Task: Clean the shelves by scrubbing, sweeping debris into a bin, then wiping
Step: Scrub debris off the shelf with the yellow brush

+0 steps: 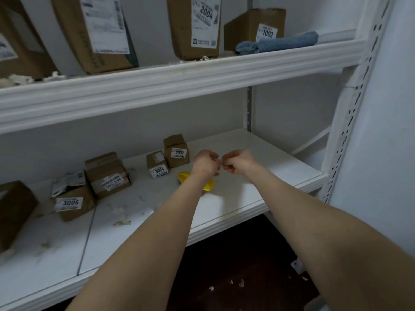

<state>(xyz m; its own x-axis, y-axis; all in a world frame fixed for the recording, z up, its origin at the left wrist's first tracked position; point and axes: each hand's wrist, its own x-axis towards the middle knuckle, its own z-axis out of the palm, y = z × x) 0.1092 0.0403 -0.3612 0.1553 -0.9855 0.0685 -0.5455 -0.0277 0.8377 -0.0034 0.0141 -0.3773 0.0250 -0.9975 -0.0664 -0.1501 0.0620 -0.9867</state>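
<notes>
My left hand [205, 161] and my right hand [237, 161] hover side by side above the lower white shelf [258, 198], fingers curled, fingertips nearly touching each other. Whether they pinch something small between them is too blurred to tell. A yellow object [208, 185] lies on the shelf under my left wrist, partly hidden by it. Scraps of pale debris [122, 222] are scattered over the left part of this shelf. A folded blue cloth [278, 43] lies on the upper shelf [179, 86] at the right.
Small cardboard boxes labelled 2007 [176, 151], 3004 [157, 163] and 3005 [74, 203] stand on the lower shelf. Larger boxes 2004 [195, 28] and 1002 [256, 28] sit above, with debris by them. A perforated upright [350, 113] bounds the right. Scraps [240, 282] lie on the dark floor.
</notes>
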